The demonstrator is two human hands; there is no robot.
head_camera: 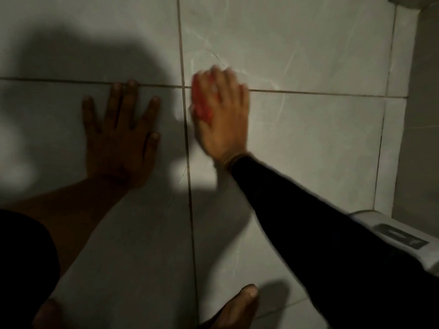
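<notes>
Red sponge (201,103) under right grip (221,115)

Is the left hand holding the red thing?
No, the right hand holds the red thing, while the left hand lies flat with spread fingers on the tile.

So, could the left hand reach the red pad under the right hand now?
Probably yes. The left hand lies flat on the floor tile close beside the right hand, which holds the red pad; only bare tile lies between them.
</notes>
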